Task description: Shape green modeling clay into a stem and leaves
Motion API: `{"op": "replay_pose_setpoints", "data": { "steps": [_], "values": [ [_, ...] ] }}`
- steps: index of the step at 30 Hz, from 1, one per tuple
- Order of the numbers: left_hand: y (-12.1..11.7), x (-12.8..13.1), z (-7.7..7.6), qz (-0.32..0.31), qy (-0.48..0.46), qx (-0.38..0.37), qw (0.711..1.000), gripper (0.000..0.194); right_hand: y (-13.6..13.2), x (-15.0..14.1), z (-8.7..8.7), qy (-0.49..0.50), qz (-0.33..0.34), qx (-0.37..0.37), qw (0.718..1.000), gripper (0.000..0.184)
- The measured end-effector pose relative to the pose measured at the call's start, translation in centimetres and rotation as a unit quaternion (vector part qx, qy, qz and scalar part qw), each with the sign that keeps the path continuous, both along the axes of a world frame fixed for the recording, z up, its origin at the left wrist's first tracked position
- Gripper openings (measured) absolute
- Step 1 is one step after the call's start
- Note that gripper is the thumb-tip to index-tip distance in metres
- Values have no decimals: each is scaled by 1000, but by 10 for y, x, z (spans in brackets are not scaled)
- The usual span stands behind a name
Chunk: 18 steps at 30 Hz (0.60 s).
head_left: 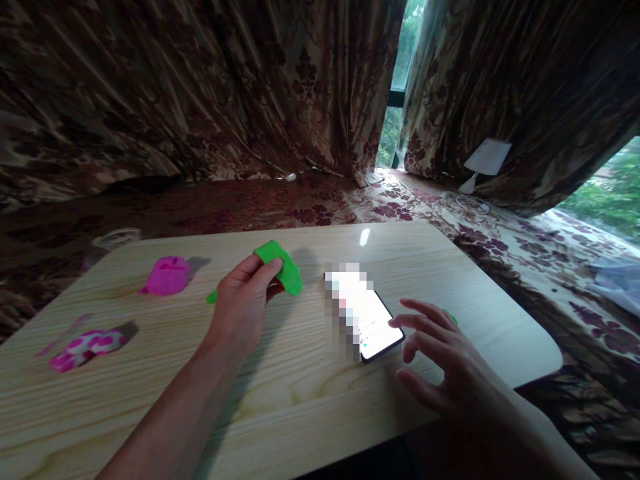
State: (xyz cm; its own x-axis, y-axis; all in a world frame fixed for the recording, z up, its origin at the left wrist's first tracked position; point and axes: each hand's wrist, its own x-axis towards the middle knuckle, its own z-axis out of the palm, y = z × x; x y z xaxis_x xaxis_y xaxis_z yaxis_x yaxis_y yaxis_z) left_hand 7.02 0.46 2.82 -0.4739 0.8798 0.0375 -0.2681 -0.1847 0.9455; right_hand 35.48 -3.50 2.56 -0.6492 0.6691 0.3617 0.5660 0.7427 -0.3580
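Note:
My left hand [245,287] pinches a flat, bent piece of bright green modelling clay [287,270] between thumb and fingers, above the table. A smartphone [375,320] lies on the tabletop with its screen lit, partly blurred out. Over the phone's near right edge reaches my right hand [440,360], fingers spread and holding nothing; one fingertip is at the screen, but I cannot tell whether it touches. Bits of green show beside the left wrist [212,297] and behind the right hand [451,316], mostly hidden.
On the table's left are a pink lump [169,275] and a pink-and-white spotted piece [87,348] with a thin pink strip [65,333]. A clear container [117,237] stands near the far left corner. Beyond the wooden table [280,393] are patterned curtains and a white lamp [487,158].

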Motion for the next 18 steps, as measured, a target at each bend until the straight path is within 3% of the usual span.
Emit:
{"op": "replay_pose_setpoints", "data": {
  "steps": [18],
  "values": [
    [1, -2, -2, 1, -3, -6, 1000, 15, -11, -1, -4, -1, 36, -38, 999, 8]
  ]
}}
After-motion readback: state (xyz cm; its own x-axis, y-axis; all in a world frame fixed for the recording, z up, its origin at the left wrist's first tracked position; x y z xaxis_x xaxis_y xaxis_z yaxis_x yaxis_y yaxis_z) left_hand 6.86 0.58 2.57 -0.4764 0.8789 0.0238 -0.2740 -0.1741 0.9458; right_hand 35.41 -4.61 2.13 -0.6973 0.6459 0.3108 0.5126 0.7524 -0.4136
